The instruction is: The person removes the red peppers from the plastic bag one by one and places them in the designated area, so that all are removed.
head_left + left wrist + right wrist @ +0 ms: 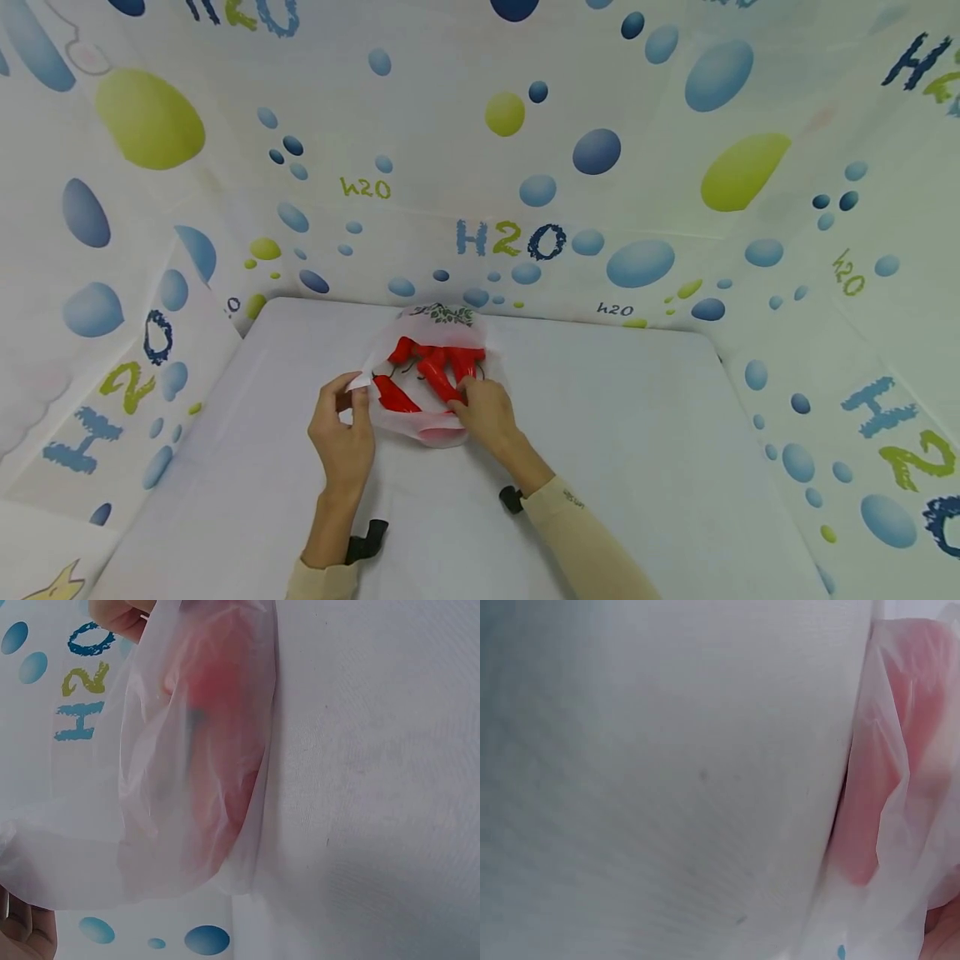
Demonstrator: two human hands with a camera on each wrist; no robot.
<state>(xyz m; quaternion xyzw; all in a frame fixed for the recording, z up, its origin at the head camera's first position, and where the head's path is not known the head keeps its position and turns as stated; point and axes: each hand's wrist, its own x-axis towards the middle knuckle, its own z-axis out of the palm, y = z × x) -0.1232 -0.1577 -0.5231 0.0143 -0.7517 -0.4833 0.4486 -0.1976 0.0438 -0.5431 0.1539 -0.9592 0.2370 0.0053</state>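
A whitish translucent plastic bag (427, 425) with a dark leafy print lies on the table, its mouth spread open. Several red peppers (395, 395) with dark stems show inside it; through the plastic in the left wrist view they look blurred. My left hand (345, 433) pinches the bag's left rim between thumb and fingers, and in the left wrist view that hand (30, 930) holds the edge up. On the opposite side my right hand (491, 417) has curled fingers at the rim, close by a pepper; they appear to grip the bag's edge. Its fingertips are partly hidden.
The bag rests on a white-covered table (622, 433) near the far edge. Behind and to both sides hang white curtains (450, 125) printed with blue and green drops and H2O lettering. A dark strap-like piece (367, 542) sits at the left wrist.
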